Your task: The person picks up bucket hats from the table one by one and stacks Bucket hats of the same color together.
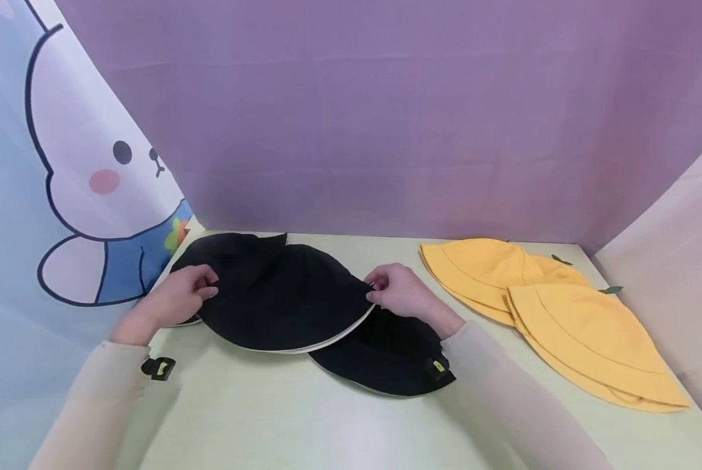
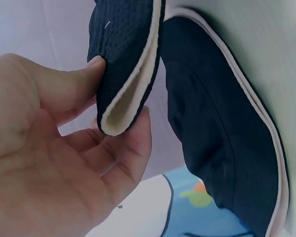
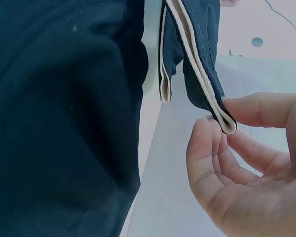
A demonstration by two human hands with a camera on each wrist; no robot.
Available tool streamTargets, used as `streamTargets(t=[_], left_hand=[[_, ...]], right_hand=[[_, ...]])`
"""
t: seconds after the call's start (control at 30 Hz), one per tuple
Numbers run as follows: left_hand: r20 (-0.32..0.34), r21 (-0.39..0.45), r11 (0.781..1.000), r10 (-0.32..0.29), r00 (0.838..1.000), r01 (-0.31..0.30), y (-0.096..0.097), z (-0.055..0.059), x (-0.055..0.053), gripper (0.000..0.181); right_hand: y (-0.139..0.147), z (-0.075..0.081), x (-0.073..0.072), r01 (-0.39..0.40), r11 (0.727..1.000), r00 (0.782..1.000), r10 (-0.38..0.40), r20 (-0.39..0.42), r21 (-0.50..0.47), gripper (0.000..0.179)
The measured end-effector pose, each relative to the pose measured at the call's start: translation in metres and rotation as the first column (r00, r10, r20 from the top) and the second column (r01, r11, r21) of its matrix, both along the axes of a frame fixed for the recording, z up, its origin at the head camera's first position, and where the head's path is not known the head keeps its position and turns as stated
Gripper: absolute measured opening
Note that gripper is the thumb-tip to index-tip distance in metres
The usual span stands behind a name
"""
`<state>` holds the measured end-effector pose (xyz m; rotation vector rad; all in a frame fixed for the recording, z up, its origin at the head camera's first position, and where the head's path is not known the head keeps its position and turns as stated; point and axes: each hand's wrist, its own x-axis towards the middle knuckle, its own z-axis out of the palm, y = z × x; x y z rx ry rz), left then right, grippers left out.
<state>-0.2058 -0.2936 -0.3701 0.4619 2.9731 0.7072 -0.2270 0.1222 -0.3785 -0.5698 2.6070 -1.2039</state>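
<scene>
Pale sleeves point(image 1: 515, 405) are nearest. Left hand point(image 1: 177, 294) and right hand point(image 1: 403, 290) pinch the folded black hat point(image 1: 292, 303) between them, at its nine and three o'clock; hold both sides level so it won't sag.

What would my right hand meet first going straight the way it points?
The black hat whose edge your right hand pinches; what comes after is hard to tell, since depth is unclear.

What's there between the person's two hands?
A folded, pale-edged black hat spans the stretch between the left hand and the right hand, each pinching one end of it. The head view shows this.
</scene>
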Motion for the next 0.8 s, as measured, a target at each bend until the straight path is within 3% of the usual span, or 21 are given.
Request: streamTargets(t=[0.4, 0.8], left_hand=[[-0.025, 0.006, 0.999, -0.039, 0.999, 0.039, 0.042, 0.003, -0.002, 0.015], [-0.082, 0.043, 0.994, -0.101, 0.992, 0.105, 0.071, 0.003, -0.003, 0.011]], right_hand=[[0.047, 0.005, 0.006, 0.032, 0.997, 0.999, -0.03, 0.031, -0.066, 0.026], [0.083, 0.01, 0.012, 0.056, 0.998, 0.998, -0.055, 0.02, -0.022, 0.028]])
